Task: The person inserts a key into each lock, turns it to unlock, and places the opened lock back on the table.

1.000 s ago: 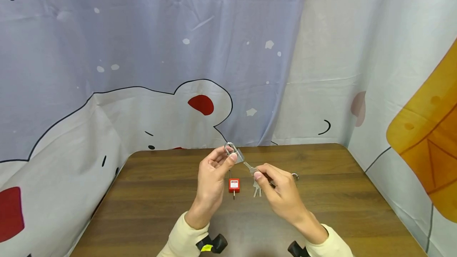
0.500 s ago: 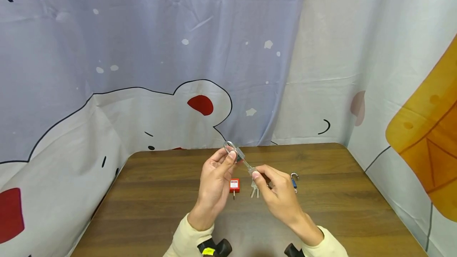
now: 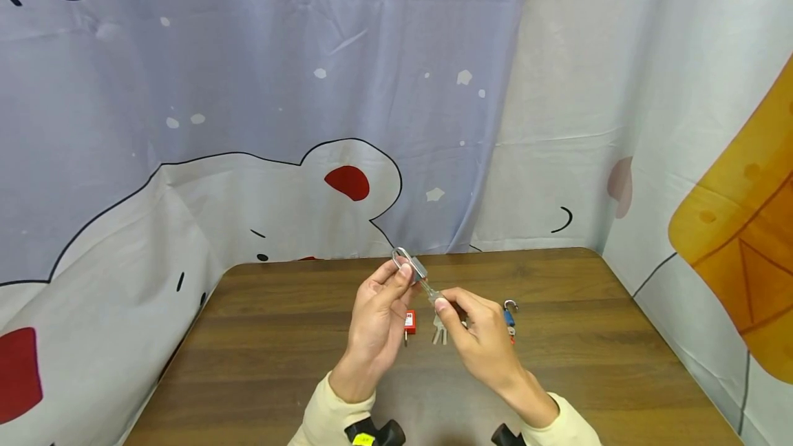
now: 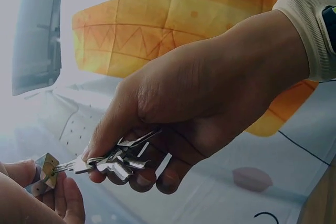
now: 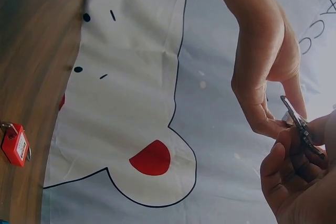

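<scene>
In the head view, my left hand (image 3: 379,315) grips a small silver padlock (image 3: 419,268) between thumb and fingers, its shackle pointing up and away. My right hand (image 3: 486,336) pinches one key (image 3: 436,296) of a bunch. That key's blade meets the padlock's underside; in the left wrist view its tip is at the lock's face, and how deep it sits I cannot tell. The other keys (image 4: 119,166) of the bunch hang below my right fingers. Seen from the right wrist, the bunch (image 5: 302,129) lies edge-on and the padlock is mostly hidden by fingers.
A red padlock (image 3: 410,322) with a white label lies on the wooden table (image 3: 279,336), partly behind my left hand. To the right of my right hand lies a blue padlock (image 3: 509,317) with its shackle visible. A printed curtain (image 3: 248,88) hangs behind the table.
The key has come up from a small gap to the padlock's underside. My left hand has shifted slightly right, covering part of the red padlock; my right hand moved slightly left, uncovering the blue one.
</scene>
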Motion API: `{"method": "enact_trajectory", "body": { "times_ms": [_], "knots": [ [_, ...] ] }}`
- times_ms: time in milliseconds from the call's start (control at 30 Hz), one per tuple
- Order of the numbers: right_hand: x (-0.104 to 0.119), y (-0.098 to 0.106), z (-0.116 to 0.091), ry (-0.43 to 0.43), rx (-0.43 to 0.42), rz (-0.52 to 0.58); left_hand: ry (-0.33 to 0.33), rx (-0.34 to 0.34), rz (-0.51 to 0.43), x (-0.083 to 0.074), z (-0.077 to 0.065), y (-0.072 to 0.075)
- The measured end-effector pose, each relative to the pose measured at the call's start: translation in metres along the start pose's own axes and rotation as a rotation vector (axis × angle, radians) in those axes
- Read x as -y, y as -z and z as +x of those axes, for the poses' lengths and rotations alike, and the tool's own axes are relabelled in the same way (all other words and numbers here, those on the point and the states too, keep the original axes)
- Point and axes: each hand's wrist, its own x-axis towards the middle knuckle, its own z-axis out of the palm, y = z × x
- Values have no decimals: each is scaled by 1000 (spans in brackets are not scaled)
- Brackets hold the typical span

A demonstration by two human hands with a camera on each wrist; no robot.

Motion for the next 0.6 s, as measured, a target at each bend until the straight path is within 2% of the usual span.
{"method": "enact_trajectory", "body": {
  "times_ms": [600],
  "knots": [
    [2,0,-2,-25,36,-27,-41,-58,75,7,-3,0]
  ]
}}
